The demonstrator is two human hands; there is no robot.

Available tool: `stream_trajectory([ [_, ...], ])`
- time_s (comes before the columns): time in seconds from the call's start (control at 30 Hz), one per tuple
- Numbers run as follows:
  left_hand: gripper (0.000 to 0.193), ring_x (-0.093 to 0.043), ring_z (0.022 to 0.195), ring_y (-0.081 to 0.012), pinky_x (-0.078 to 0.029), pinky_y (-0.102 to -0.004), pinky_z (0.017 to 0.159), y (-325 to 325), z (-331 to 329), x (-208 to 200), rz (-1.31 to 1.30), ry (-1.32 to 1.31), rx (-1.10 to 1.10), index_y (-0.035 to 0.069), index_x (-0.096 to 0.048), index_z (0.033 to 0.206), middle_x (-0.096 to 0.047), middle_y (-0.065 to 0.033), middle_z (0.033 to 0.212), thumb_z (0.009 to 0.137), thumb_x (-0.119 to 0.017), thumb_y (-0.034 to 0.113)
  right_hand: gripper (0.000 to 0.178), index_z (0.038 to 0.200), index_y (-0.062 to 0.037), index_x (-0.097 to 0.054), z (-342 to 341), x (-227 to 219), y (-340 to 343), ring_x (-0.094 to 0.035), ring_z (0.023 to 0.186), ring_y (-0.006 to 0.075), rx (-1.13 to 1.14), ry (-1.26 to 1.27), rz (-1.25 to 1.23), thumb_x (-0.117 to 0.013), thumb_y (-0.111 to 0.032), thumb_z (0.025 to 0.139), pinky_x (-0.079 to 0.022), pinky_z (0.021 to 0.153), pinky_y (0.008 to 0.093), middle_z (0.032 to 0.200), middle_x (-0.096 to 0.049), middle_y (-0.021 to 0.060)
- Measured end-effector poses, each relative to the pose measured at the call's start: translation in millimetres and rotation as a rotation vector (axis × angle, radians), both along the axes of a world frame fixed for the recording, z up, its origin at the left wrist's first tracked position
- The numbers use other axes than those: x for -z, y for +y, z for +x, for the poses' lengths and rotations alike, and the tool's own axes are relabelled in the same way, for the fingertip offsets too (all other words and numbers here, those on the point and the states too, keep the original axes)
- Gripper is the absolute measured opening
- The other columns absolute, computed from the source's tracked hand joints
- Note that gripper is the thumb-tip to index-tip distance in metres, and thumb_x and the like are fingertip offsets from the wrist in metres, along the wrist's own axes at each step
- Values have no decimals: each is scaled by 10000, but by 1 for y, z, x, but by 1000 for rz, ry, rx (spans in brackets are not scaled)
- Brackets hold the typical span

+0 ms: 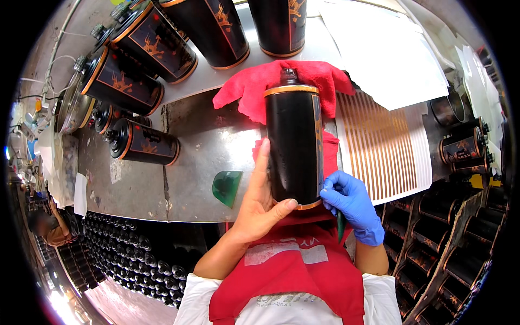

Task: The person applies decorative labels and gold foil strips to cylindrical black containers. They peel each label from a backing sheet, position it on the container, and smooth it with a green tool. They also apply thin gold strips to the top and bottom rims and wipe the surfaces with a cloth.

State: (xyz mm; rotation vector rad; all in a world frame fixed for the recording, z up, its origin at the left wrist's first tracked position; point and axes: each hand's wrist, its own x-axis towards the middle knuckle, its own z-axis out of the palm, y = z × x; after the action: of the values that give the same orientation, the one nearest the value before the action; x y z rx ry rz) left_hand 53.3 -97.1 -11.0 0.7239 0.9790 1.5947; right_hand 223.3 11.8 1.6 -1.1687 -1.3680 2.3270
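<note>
A black bottle (pixel 294 146) with copper-coloured bands lies on a red cloth (pixel 246 89), its neck pointing away from me. My bare left hand (pixel 259 200) grips its lower left side, fingers along the wall and thumb at the base. At the lower right edge is my right hand (pixel 349 205), in a blue glove, thumb and forefinger pinched together against the bottle. From beneath that hand sticks out a thin dark green piece (pixel 340 226); its upper part is hidden by the fingers. A translucent green scraper (pixel 227 187) rests on the metal table left of my left hand.
Several similar decorated bottles (pixel 157 49) stand at the back left. To the right lies a white sheet with copper strips (pixel 384 146), below blank white paper (pixel 390 59). Racks of bottles (pixel 433 238) stand lower right; rows of bottles (pixel 130 254) fill the lower left. Another person (pixel 54 227) is far left.
</note>
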Motion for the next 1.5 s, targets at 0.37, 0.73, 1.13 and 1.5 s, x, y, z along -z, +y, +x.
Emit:
stream_trajectory([
  [0.37, 1006, -216, 1363, -249, -232, -360, 1077, 1, -1, -5, -2, 34, 26, 107, 90, 1460, -103, -140, 1500, 771, -628, -38, 113, 863, -51, -569, 1, 3, 1, -527, 649, 54, -2, 7, -7, -664, -103, 831, -434, 567, 182, 766, -579, -2],
  [0.73, 1021, -220, 1361, -265, -218, -377, 1088, -1, -4, 1, 41, -122, 36, 111, 72, 1464, -101, -139, 1496, 740, -626, -60, 114, 858, -46, -567, 1, 3, 0, -528, 650, 52, 9, 12, -4, -662, -104, 832, -433, 562, 179, 776, -580, 3],
  [1.13, 996, -225, 1359, -263, -243, -378, 1076, 0, 0, 3, 30, 18, 5, 113, 64, 1465, -90, -135, 1501, 759, -615, -65, 112, 854, -50, -564, 0, 4, 0, -519, 646, 48, 9, 14, 6, -658, -109, 838, -426, 559, 177, 755, -569, -7],
  [1.5, 999, -271, 1335, -251, -325, -373, 1038, -1, 5, -6, -27, 112, -17, 122, 63, 1465, -160, -147, 1478, 765, -627, -58, 108, 852, -48, -559, 0, 5, -5, -512, 633, 47, 32, 25, 21, -655, -94, 838, -418, 554, 176, 735, -553, -12],
])
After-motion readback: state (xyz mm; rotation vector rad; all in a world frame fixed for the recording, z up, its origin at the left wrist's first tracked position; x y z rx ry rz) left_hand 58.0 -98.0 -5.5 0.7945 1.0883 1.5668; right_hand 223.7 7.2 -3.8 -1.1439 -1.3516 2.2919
